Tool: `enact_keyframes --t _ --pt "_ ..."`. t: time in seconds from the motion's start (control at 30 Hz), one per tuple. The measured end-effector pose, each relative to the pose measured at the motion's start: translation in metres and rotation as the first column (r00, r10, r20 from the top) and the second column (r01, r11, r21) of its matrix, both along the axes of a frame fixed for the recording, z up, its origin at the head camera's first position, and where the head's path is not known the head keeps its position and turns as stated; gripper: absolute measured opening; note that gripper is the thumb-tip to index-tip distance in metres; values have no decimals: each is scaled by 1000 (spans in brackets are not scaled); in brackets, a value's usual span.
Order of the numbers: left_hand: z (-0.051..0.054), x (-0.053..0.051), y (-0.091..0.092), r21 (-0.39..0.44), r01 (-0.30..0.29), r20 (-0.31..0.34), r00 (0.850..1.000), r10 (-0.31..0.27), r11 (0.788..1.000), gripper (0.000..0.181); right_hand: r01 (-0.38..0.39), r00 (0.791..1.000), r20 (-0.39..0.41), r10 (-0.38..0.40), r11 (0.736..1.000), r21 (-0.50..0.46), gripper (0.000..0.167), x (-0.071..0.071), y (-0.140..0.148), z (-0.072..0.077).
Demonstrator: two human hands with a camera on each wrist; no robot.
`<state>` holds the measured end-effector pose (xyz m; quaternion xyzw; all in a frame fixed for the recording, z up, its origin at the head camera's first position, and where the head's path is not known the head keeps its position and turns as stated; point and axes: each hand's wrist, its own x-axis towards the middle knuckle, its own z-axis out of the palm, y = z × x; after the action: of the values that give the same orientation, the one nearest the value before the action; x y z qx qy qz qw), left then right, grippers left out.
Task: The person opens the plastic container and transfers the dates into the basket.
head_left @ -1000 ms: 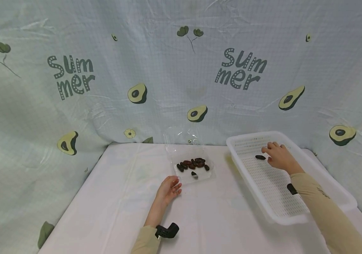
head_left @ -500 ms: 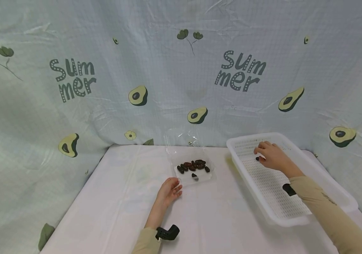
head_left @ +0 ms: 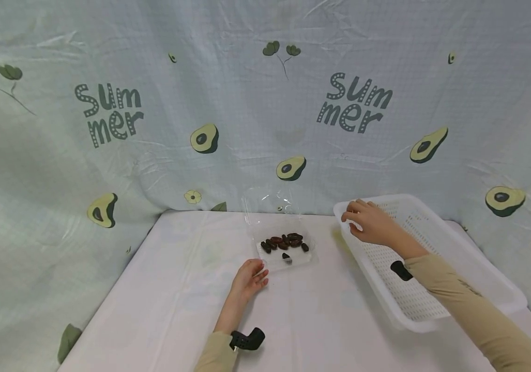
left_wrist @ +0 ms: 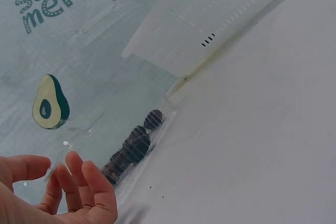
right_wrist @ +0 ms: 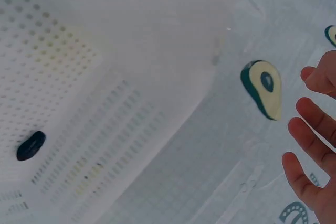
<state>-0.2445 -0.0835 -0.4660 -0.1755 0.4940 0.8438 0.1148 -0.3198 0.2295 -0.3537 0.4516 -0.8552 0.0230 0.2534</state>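
Observation:
In the head view, my left hand (head_left: 245, 281) is at the near left corner of an open clear plastic container (head_left: 272, 259) and pinches its edge between thumb and finger, as the left wrist view shows. Several dark brown dates (head_left: 283, 242) lie inside, mostly in a row, with one nearer the front. Above the far left part of a white perforated basket (head_left: 377, 279) is my right hand (head_left: 369, 222), its fingers bent and parted, with nothing visible in them. The right wrist view shows one dark date (right_wrist: 30, 146) on the basket floor.
The container's clear lid (head_left: 270, 204) stands raised at the back. A hanging patterned sheet (head_left: 246, 103) rises behind the white-covered table (head_left: 200, 289). The basket's long left wall (head_left: 367, 271) lies to the right of the container.
My right hand has moved left, from around the date in the basket toward the basket's far left rim. My left hand has stayed at the container's corner.

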Motion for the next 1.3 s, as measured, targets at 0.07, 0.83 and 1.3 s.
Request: enact_keyframes --t 0.07,0.83,1.3 --pt "0 0 0 2 -6 1 1000 6 1000 5 -17 1000 -2 17 1000 4 17 2 -10 6" --pt "2 0 0 9 -15 13 1000 15 1000 3 -143 989 -37 142 989 -27 17 -14 -110 10" --pt "3 -1 3 8 -32 17 999 32 999 4 -76 997 26 73 987 144 21 -26 -148 -42"
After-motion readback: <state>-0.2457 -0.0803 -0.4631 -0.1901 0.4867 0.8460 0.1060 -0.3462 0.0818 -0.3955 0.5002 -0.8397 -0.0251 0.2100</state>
